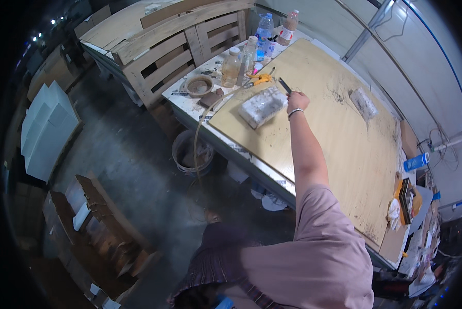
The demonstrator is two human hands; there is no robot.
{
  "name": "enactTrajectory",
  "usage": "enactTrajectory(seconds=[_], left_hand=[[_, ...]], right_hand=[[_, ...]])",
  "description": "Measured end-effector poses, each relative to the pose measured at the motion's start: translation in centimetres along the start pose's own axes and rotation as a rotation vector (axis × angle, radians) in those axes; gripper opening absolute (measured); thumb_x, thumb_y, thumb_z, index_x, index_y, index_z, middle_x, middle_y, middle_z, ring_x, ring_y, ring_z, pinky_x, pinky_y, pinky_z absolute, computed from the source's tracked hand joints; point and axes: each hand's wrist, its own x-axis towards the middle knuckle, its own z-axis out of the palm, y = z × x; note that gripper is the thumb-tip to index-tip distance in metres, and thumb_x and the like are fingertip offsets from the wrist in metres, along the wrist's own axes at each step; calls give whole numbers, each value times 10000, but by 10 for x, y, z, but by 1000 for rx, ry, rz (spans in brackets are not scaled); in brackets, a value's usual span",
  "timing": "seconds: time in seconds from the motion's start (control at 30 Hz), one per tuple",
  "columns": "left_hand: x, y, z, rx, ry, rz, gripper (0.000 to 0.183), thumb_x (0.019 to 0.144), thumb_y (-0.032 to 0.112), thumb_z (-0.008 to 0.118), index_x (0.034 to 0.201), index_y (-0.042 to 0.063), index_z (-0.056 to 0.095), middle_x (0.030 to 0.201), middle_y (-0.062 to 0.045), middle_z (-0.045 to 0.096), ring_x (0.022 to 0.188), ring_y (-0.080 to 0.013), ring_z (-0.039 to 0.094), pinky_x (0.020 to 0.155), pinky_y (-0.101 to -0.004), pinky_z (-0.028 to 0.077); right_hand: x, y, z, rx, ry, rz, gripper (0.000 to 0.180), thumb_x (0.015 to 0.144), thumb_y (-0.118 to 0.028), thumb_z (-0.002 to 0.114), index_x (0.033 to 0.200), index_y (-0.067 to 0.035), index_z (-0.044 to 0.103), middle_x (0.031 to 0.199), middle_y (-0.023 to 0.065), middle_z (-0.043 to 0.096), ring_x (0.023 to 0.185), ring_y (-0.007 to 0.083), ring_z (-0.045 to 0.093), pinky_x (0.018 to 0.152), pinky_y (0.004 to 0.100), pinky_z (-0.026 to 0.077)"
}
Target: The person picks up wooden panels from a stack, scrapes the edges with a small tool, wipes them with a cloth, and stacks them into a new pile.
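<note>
My right hand (298, 101), with a metal bracelet at the wrist, reaches far over a pale wooden board (339, 154) on the worktable. It grips a slim dark tool (284, 85) whose free end points up and left; the exact kind is unclear. Just left of the hand is a grimy white block (262, 107); I cannot tell whether they touch. Beyond them, a yellow-orange air blow gun (260, 80) on a pale hose (198, 133) lies at the board's edge. Farther right a second smudged white block (363, 103) rests on the board. My left hand is out of view.
Several plastic bottles (231, 69) and a bowl (199, 85) crowd the table's far left corner. A bucket (192, 154) stands on the floor beneath the edge. Torn cardboard (99, 228) lies to the left. A blue bottle (415, 162) lies at the right. A slatted wooden pallet (192, 46) borders the back.
</note>
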Motion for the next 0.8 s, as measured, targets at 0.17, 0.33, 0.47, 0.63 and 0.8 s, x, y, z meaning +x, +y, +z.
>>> enactTrajectory(seconds=[0.17,0.33,0.47,0.63,0.8], left_hand=[[9,12,-36,72,98,61,266,794,223,730,782,-30,650,611,-65,601,608,-94,527,587,-305,453],[22,81,-16,-69,266,115,220,771,165,705,781,-50,660,650,-103,627,621,-155,584,594,-335,477],[-8,229,-36,-18,168,200,149,776,97,688,804,-45,651,683,-109,601,633,-166,569,579,-326,452],[34,256,-36,-241,112,151,161,764,25,675,919,-7,646,664,-32,577,629,-105,532,584,-280,438],[65,268,-45,-309,89,140,226,767,-21,637,990,11,618,703,-11,571,654,-92,528,609,-267,445]], right_hand=[[30,-14,5,-220,81,33,118,773,-40,600,839,38,658,794,142,676,698,228,639,620,342,500],[41,12,25,-344,78,-180,259,728,-107,623,937,32,687,875,166,691,809,228,650,764,341,502],[4,11,-5,-389,-149,-387,244,796,-93,623,1011,13,668,918,120,676,810,190,620,723,320,491],[-45,23,-40,-399,-210,-393,187,799,-37,611,969,23,658,939,95,611,805,184,573,727,320,479],[-120,17,-36,-459,-252,-511,188,848,-19,585,1023,35,627,1050,84,565,904,168,573,746,290,495]])
